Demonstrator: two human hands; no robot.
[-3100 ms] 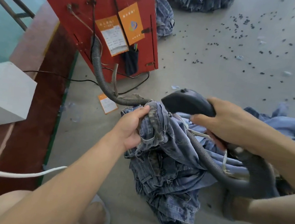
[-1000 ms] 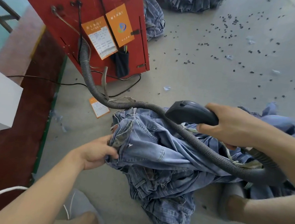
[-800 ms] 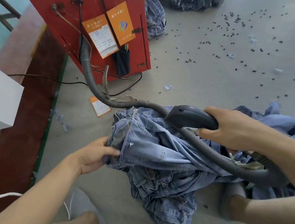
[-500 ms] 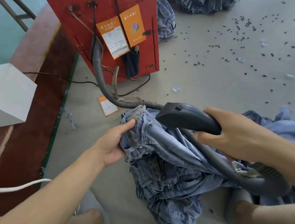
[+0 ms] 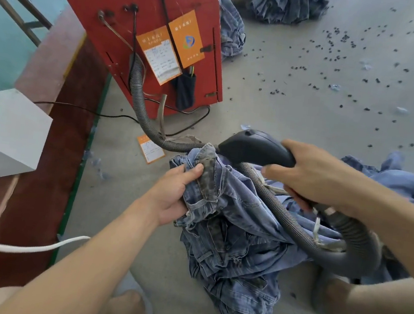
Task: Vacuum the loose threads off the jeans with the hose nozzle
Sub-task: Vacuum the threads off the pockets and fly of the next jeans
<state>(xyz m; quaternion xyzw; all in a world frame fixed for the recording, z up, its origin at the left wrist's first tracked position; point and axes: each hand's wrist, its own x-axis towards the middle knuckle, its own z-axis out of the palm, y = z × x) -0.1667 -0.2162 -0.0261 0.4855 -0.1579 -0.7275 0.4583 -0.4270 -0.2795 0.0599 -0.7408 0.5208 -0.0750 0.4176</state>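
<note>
One pair of jeans [image 5: 231, 226] lies bunched on the concrete floor [image 5: 309, 111] between the person's arms, its upper edge lifted clear by the left hand [image 5: 173, 197]. That hand's fingers [image 5: 194, 169] are curled tight round a gathered fold of denim near what looks like the waistband, holding it up towards the nozzle [image 5: 250, 149]. The right hand [image 5: 311, 179] is wrapped round the nozzle's dark handle, and the nozzle's front end sits touching or just beside the raised fold — I cannot tell which.

Denim like this should be soft and floppy but fairly heavy, so it will sag and crease wherever it is not held. Gripping at the thick stitched band seems the sound choice: it gives a firm, non-slip hold and lets a stretch of cloth be pulled flat for the suction. A loose fold may get drawn into the nozzle mouth, so the cloth is best kept taut.

From the handle the ribbed grey hose [image 5: 284, 217] loops over the jeans and runs back to a red cabinet [image 5: 141, 2] — orange tags [image 5: 187, 38] hang on its face. Small dark scraps [image 5: 342, 43] are scattered across the floor beyond, more denim [image 5: 282, 2] is heaped at the far edge, and a white cord [image 5: 22, 248] crosses the lower left.
</note>
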